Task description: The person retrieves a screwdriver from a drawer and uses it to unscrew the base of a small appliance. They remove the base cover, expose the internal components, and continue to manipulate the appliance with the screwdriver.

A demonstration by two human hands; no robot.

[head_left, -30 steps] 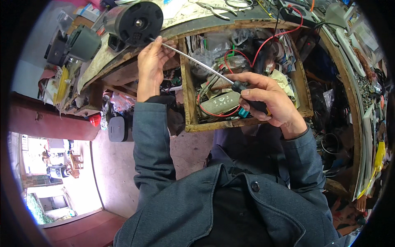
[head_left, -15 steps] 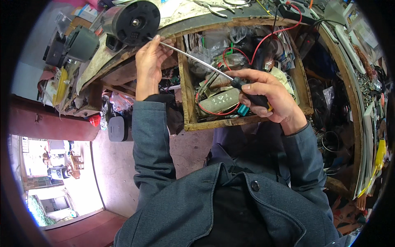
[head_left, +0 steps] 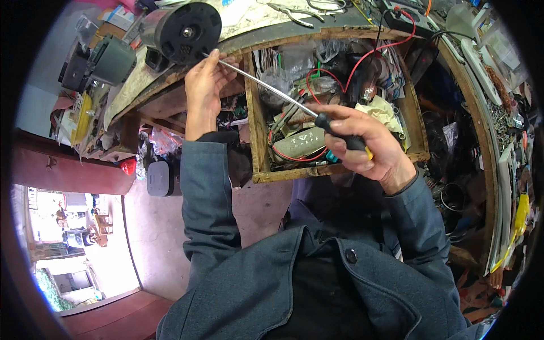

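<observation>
Screwdriver (head_left: 272,89) slants from the right hand (head_left: 378,137), closed around its black handle, up to the black cylinder (head_left: 178,35). That cylinder appears to lie on its side at the edge of the workbench (head_left: 249,24), its flat end towards the person. The left hand (head_left: 204,85) steadies the shaft near the tip between thumb and fingertips, the other fingers loosely curled. The tip meets the lower part of the flat end, though whether it is properly seated is too small to tell.

To do this well, the shaft should probably point straight into its spot, with steady pressure along it and the turning left to the right wrist. The left fingers should guide lightly, since a tight pinch would hinder the turn. With neither hand gripping the cylinder, it could roll or slide under a hard push.

Below, the open wooden drawer (head_left: 283,174) is crammed: clear plastic bags (head_left: 297,56), a long grey-green piece (head_left: 300,143) with pale marks, crumpled cream material (head_left: 382,113), and a loop of red wire (head_left: 352,72) trailing over the edge.
</observation>
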